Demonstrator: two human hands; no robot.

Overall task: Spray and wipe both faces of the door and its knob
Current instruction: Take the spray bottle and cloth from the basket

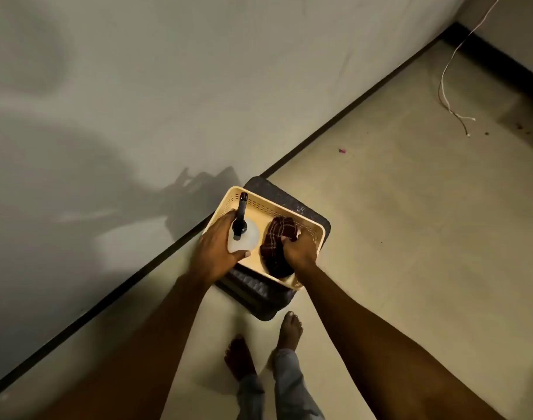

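A cream perforated basket (274, 204) sits on a dark ribbed stand (256, 291) in the centre of the frame, on a pale floor (410, 237). A black skirting (353, 106) edges the grey wall (168, 86). At upper right hangs a thin wire (441, 83), with a pink speck (342, 151) lying below it to the left.

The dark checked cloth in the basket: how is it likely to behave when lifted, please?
The cloth lies crumpled in folds, so it will probably hang floppy. It looks light, since the right hand grips it in one bunch. Being fabric, it seems unlikely to slip.

Pale floor (410, 237) carries a dark mat (260, 301), pink scrap (342, 151), bare feet (239, 357)
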